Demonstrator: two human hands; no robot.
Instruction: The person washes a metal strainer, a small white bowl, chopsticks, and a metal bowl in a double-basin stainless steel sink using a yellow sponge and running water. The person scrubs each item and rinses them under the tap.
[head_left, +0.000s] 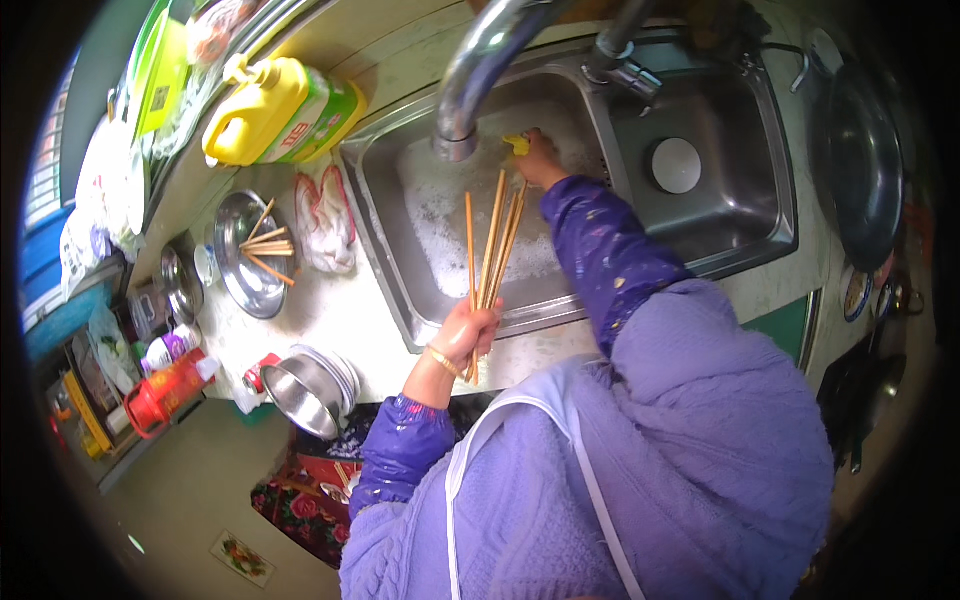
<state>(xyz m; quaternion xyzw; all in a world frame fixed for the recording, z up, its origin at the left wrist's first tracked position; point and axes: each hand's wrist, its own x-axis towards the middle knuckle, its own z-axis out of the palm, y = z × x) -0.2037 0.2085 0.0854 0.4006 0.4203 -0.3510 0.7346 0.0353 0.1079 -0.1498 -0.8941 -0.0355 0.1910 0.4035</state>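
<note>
My left hand (466, 330) grips a bundle of several wooden chopsticks (491, 247) near their lower ends, at the front rim of the double steel sink (390, 262). Their upper ends fan out over the left basin, which holds soapy water (442, 217) with foam along its edges. Over that same basin, my right hand (541, 156) holds a small yellow cloth or sponge (517, 144), partly hidden by the fingers. The chopstick tips reach close to the right hand; whether they touch it, I cannot tell.
A chrome faucet (480, 75) arches over the left basin. Left of the sink are a yellow detergent jug (300, 112), a white cloth (326, 221), a steel bowl (240, 277) with more chopsticks (266, 246), and stacked bowls (304, 394). A large metal basin (862, 165) stands at right.
</note>
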